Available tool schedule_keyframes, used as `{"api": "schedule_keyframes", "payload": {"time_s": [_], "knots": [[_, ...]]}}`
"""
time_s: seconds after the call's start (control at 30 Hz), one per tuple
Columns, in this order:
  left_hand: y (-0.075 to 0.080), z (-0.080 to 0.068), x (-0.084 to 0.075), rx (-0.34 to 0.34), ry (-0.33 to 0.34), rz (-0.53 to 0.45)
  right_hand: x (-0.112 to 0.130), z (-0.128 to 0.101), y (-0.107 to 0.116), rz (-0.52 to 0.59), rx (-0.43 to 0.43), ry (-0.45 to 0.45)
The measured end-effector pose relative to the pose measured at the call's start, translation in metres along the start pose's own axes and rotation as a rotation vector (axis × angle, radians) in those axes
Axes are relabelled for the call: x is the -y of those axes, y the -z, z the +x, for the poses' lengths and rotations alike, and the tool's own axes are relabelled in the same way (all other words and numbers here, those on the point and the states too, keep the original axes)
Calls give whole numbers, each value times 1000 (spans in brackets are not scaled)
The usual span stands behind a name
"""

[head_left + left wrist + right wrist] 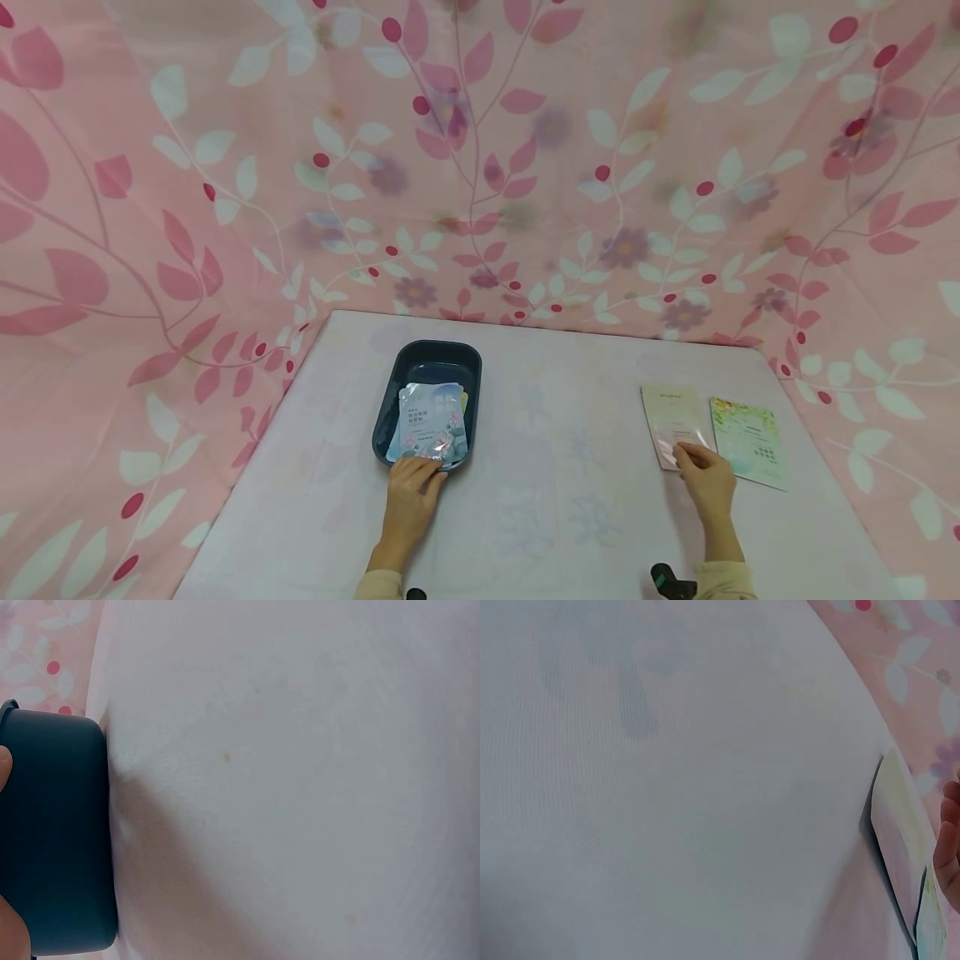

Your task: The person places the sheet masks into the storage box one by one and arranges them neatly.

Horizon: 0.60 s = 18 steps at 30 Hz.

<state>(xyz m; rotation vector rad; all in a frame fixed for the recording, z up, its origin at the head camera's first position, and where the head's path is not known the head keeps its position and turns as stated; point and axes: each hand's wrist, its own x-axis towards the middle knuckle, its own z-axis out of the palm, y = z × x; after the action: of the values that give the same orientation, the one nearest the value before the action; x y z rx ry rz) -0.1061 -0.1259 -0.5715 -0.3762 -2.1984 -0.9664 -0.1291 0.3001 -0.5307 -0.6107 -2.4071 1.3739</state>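
Note:
At the left of the table stands a dark blue-green tray point(431, 350), its near rim held by my left hand point(411, 492). In the left wrist view, two parts of that hand lie against the outer wall of the tray point(60, 832). Several sachets lie stacked inside, a pale blue one point(431, 421) on top. My right hand point(707, 482), fingers loosely bent, is over the lower part of a cream-and-pink sachet point(671, 412). In the right wrist view the hand point(949, 855) seems to hold nothing; whether its fingertips touch the sachet I cannot tell.
A green sachet point(750, 442) with a leafy print lies just right of the cream-and-pink one. The table point(555, 433) has a white cloth. Pink floral fabric point(480, 167) rises behind and at both sides of it.

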Motion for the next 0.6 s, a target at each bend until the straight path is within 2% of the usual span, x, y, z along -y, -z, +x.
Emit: {"api": "schedule_keyframes", "payload": {"time_s": [0.43, 0.6], "knots": [[1, 0, -1, 8, 15, 6, -30, 1, 3, -166, -105, -87], [1, 1, -1, 8, 17, 1, -40, -3, 0, -203, -160, -75]]}}
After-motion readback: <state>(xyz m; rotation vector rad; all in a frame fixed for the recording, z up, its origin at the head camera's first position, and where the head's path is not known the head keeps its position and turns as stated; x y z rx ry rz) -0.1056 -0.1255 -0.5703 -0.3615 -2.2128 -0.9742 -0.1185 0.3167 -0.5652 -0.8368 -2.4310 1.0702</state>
